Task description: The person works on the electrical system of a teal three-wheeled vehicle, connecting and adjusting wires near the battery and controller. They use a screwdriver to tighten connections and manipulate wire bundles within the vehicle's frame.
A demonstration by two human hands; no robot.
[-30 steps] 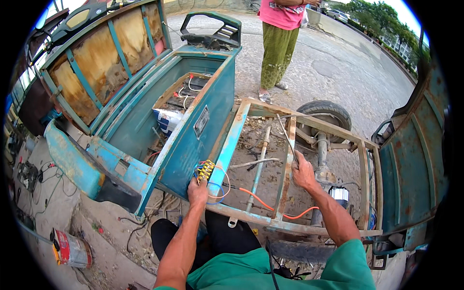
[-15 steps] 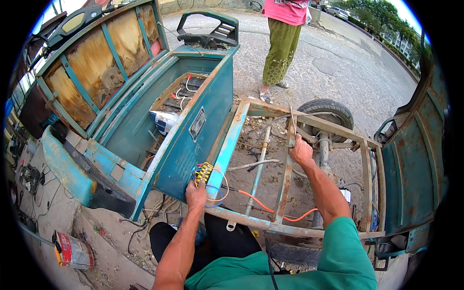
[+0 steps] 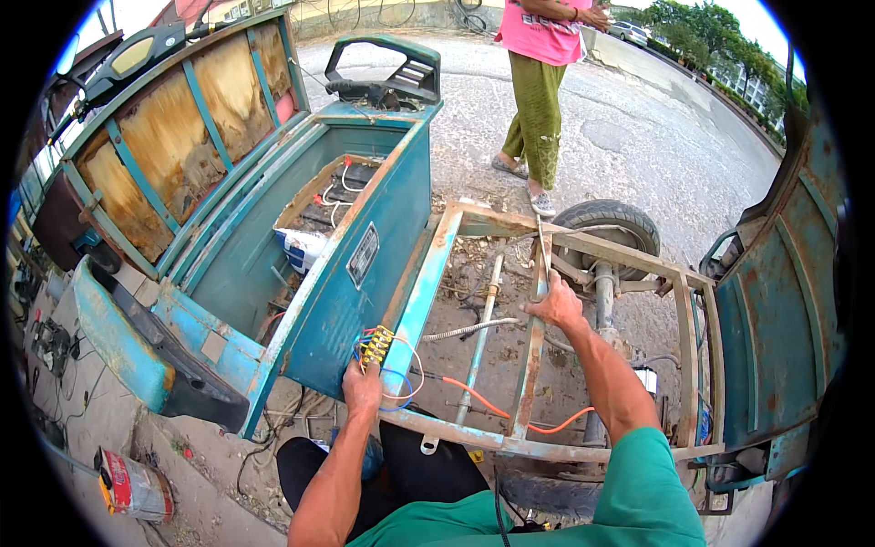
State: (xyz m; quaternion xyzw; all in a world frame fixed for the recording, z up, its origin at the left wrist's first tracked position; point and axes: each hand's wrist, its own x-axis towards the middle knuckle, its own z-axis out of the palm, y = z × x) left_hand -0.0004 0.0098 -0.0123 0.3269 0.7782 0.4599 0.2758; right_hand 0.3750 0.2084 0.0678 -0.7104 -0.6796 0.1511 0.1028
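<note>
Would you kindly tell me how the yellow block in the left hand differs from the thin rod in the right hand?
The yellow block is short and chunky; the thin rod is long and slender. The block is bright yellow, the rod dull. The left hand holds the block, the right hand the rod. Both are hand-held.

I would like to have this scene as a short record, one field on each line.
Left hand: holds a wired yellow terminal block
Right hand: holds a thin rod at a crossbar of the metal frame
Teal box: open on top, dark blocks inside
Wheel: at the frame's far side
Nearby: standing person in a pink top
</note>
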